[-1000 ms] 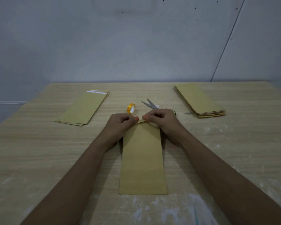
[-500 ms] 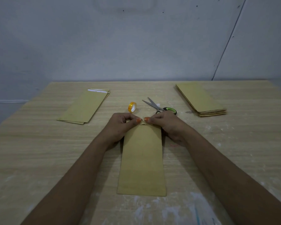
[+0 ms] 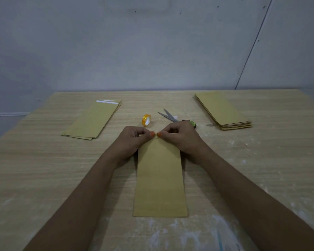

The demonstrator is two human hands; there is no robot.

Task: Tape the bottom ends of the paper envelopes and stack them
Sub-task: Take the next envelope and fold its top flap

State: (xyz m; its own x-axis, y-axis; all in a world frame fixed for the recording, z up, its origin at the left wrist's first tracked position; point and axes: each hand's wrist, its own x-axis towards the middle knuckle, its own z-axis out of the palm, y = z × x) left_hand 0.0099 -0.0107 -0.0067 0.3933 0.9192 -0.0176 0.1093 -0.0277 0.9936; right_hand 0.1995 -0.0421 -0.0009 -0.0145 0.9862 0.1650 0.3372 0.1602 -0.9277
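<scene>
On the left of the desk [image 3: 43, 178] lies your thin pile of brown envelopes [image 3: 92, 121], a strip of white or clear tape glinting along the far end of the top one; by that sign these read as the finished ones. Moving inward, the small yellow tape roll [image 3: 146, 120] stands on edge just beyond your knuckles.

Your left hand [image 3: 134, 138] is curled, thumb and forefinger pinched at the far edge of the single envelope [image 3: 159, 178] that lies lengthwise in front of you, its near end toward your body. Your right hand [image 3: 178, 135] mirrors it, pinching the same edge, so the two sets of orange-painted fingertips almost meet at the middle of that end. Whether a piece of tape is already between them is too small to tell.

Just behind your right hand lie the scissors [image 3: 168, 116], blades pointing away to the left, the dark green handle partly hidden by your knuckles. Far right sits the thicker stack [image 3: 223, 111], most likely the untaped supply.

You appear to be mid-seal on this envelope's far end, folding or pressing at the centre. The next move probably calls for smoothing outward from the middle to both corners so the end lies flat, then carrying the envelope to the left pile and squaring it on top.
</scene>
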